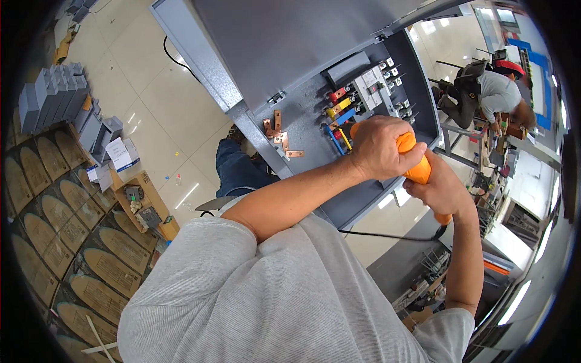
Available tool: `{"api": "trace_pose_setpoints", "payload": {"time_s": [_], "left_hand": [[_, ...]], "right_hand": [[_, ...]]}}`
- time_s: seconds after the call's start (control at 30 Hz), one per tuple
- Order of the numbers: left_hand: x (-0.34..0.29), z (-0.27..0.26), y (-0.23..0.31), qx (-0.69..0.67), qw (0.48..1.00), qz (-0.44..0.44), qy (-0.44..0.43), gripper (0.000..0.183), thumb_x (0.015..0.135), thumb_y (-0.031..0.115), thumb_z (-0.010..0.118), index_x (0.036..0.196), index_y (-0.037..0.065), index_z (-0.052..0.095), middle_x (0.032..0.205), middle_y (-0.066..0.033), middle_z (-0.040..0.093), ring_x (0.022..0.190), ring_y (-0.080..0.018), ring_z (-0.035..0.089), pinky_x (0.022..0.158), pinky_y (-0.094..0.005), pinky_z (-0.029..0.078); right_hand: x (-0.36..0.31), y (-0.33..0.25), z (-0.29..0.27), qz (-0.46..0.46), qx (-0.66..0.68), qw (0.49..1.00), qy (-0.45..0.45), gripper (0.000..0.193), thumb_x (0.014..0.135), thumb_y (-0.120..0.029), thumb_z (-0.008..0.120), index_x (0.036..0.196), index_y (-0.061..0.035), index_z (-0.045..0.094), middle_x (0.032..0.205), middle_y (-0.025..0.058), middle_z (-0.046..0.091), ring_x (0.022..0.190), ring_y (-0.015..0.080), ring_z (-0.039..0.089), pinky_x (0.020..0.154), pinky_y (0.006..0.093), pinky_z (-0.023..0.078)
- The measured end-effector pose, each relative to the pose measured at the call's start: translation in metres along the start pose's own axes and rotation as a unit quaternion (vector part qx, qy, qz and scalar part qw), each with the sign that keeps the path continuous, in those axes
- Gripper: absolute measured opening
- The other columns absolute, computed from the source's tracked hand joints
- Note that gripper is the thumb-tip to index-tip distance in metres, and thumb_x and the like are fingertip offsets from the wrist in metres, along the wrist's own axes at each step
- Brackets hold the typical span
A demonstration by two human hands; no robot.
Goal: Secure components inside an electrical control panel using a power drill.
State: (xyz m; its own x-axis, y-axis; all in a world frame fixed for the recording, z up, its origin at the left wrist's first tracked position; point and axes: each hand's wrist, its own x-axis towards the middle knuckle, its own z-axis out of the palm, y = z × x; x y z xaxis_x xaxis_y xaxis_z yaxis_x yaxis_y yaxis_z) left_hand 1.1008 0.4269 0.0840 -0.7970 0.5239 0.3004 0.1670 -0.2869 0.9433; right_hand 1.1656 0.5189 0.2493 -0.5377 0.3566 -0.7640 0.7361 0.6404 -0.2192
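Note:
My left hand point(384, 145) is closed over the front of an orange corded power tool point(417, 166). My right hand point(445, 187) wraps its handle from the right. The tool's tip is hidden behind my left hand, above the inside of a grey metal electrical box point(302, 94). Inside the box, just beyond my left hand, sits a breaker point(372, 88) with metal terminals. Beside it are red point(340, 94), yellow point(339, 107) and blue point(344, 118) sleeved busbars. Loose bare copper bars point(278, 133) lie at the box's left.
The box's grey door point(284, 36) stands beyond. A black cord point(393, 236) runs below the tool. Left on the tiled floor are stacked grey parts point(54, 97), a white carton point(121, 154) and wrapped cartons point(78, 236). At right, another person point(499, 94) bends over a workbench.

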Motion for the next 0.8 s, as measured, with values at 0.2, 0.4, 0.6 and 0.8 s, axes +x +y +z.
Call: {"api": "trace_pose_setpoints", "payload": {"time_s": [0.2, 0.4, 0.6, 0.8], "left_hand": [[-0.003, 0.002, 0.001, 0.019, 1.0, 0.002, -0.014, 0.028, 0.083, 0.033, 0.077, 0.077, 0.007, 0.067, 0.07, -0.011, 0.066, 0.064, -0.0326, 0.067, 0.06, -0.0405, 0.052], [-0.005, 0.001, 0.003, 0.0, 1.0, -0.009, -0.017, 0.027, 0.083, 0.032, 0.078, 0.078, 0.007, 0.068, 0.071, -0.0104, 0.067, 0.064, -0.0321, 0.067, 0.06, -0.0403, 0.053], [-0.001, 0.0, 0.003, 0.001, 1.0, -0.008, -0.024, 0.026, 0.083, 0.03, 0.077, 0.078, 0.006, 0.068, 0.071, -0.0103, 0.067, 0.065, -0.0317, 0.068, 0.061, -0.0395, 0.053], [-0.003, 0.0, 0.002, -0.001, 1.0, -0.006, -0.021, 0.026, 0.083, 0.029, 0.077, 0.078, 0.006, 0.068, 0.072, -0.0106, 0.067, 0.065, -0.0316, 0.068, 0.061, -0.0392, 0.053]], "right_hand": [[-0.003, 0.002, 0.0, 0.032, 0.003, 0.999, -0.006, 0.062, 0.078, -0.008, 0.071, 0.137, -0.0026, 0.055, 0.106, 0.0215, 0.071, 0.101, 0.0379, 0.07, 0.092, 0.0408, 0.054], [-0.006, 0.002, 0.002, 0.018, 0.008, 1.0, -0.011, 0.059, 0.078, -0.008, 0.072, 0.134, -0.0008, 0.055, 0.105, 0.0211, 0.071, 0.099, 0.038, 0.07, 0.091, 0.041, 0.053], [-0.004, 0.001, 0.001, 0.031, -0.001, 0.999, -0.008, 0.058, 0.079, -0.009, 0.071, 0.134, -0.0015, 0.055, 0.103, 0.0203, 0.071, 0.094, 0.037, 0.07, 0.088, 0.0403, 0.054], [-0.002, 0.003, 0.004, -0.008, 0.017, 1.0, 0.016, 0.048, 0.077, -0.006, 0.076, 0.121, 0.0001, 0.058, 0.087, 0.0084, 0.067, 0.071, 0.0182, 0.065, 0.068, 0.0343, 0.055]]}}
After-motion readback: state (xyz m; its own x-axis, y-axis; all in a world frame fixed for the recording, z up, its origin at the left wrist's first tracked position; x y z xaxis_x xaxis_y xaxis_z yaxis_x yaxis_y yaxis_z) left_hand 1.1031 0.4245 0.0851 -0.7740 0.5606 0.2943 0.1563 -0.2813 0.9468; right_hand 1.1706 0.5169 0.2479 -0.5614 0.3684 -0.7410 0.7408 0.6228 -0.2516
